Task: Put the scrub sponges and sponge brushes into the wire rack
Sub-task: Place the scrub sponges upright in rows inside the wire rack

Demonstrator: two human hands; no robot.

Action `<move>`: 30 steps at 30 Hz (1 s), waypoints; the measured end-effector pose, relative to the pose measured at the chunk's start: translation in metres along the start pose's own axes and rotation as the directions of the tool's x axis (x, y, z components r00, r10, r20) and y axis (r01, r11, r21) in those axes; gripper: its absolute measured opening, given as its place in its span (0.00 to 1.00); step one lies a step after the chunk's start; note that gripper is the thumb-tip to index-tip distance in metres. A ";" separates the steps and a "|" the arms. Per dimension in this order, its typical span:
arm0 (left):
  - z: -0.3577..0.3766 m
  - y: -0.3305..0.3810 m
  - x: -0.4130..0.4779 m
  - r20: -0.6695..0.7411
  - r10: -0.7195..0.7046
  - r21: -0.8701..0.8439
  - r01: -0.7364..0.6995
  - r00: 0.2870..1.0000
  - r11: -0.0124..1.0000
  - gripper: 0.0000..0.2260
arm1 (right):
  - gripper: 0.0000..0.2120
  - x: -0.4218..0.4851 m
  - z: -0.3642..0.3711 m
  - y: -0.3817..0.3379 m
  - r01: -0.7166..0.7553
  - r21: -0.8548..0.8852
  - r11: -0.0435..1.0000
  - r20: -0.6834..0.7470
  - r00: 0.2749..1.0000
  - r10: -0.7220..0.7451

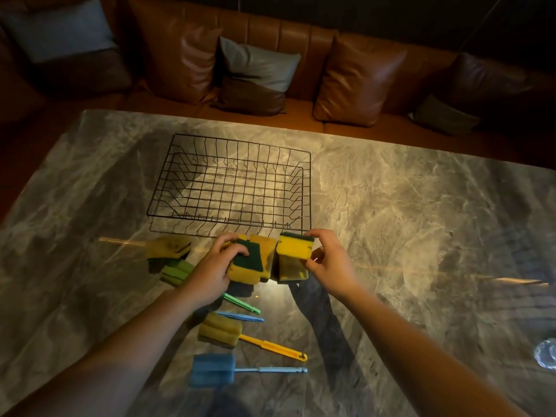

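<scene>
A black wire rack stands with nothing in it on the marble table. Just in front of it, my left hand grips a yellow scrub sponge with a green pad. My right hand holds another yellow-and-green scrub sponge lifted a little above the table. A third sponge stands between them, and one more lies to the left. A green sponge brush, a yellow sponge brush and a blue sponge brush lie nearer to me.
The marble table reflects the sponges and my arms. A brown leather sofa with several cushions runs behind its far edge. A shiny object sits at the right edge.
</scene>
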State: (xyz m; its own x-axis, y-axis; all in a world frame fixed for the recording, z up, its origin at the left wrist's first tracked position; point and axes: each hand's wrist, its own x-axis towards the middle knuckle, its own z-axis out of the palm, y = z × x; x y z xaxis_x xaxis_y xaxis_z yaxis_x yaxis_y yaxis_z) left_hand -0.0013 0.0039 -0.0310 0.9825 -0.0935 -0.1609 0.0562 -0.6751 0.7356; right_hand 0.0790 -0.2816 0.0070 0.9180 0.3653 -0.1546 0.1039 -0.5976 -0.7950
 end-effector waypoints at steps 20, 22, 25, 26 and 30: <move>0.005 0.015 0.000 -0.204 -0.380 -0.229 0.334 0.902 0.914 0.23 | 0.28 -0.004 0.039 0.003 -0.304 0.066 0.950 0.004 0.953 0.304; 0.006 0.016 0.002 -0.198 -0.445 -0.219 0.403 0.874 0.889 0.18 | 0.27 -0.004 0.043 0.001 -0.363 0.083 0.928 0.021 0.932 0.362; 0.006 0.017 0.003 -0.198 -0.494 -0.251 0.443 0.847 0.861 0.10 | 0.23 -0.007 0.048 -0.003 -0.404 0.134 0.905 0.007 0.914 0.406; 0.005 0.017 0.002 -0.190 -0.508 -0.276 0.451 0.840 0.849 0.09 | 0.22 -0.009 0.050 -0.005 -0.410 0.150 0.899 0.003 0.910 0.415; -0.009 0.021 0.002 -0.155 -0.536 -0.367 0.456 0.830 0.811 0.09 | 0.17 -0.016 0.051 -0.016 -0.377 0.200 0.904 -0.002 0.923 0.385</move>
State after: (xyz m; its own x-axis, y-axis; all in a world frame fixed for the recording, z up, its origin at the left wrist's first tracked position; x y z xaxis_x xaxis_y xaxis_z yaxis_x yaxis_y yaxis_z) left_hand 0.0033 -0.0036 -0.0101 0.8125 0.3978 -0.4262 0.5584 -0.3210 0.7650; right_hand 0.0435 -0.2416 -0.0075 0.8880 0.1052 -0.4477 -0.3289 -0.5351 -0.7781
